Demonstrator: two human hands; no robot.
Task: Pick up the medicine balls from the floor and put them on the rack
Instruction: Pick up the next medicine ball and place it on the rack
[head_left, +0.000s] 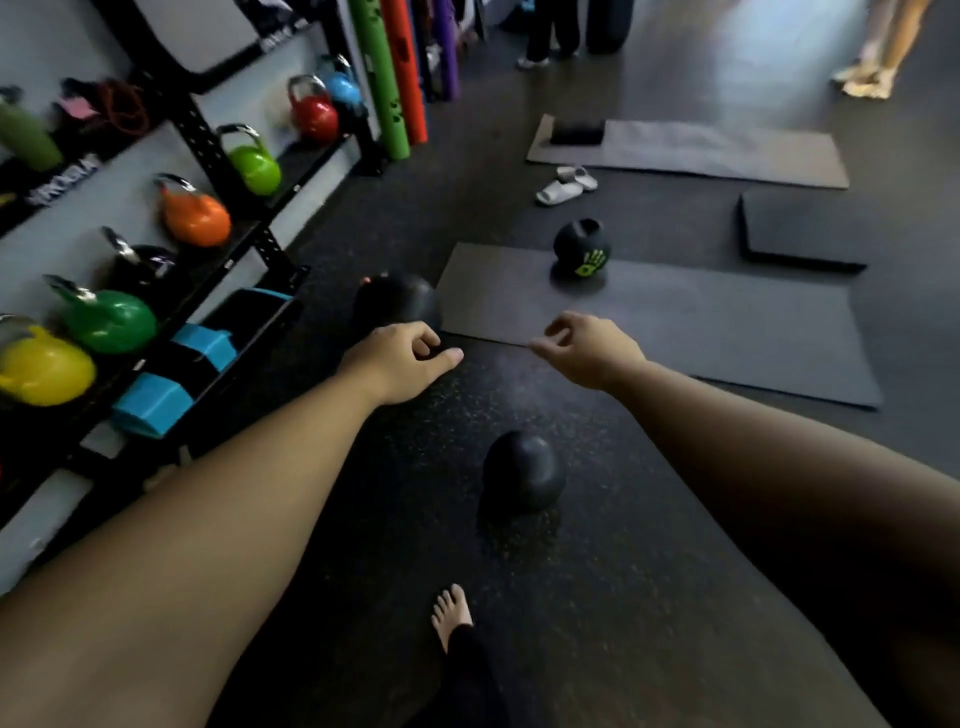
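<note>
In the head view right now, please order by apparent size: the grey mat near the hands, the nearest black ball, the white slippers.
1. Grey mat, by far the largest.
2. Nearest black ball.
3. White slippers, smallest, though they lie farther from the camera, so their true size against the ball is unsure.

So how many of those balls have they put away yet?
None that I can see. Three medicine balls lie on the floor: nearest ball, second ball, handprint ball. The left hand and right hand hold nothing.

Rack (218, 171) left; one ball (581, 249) on mat (675, 322), two on floor
</note>
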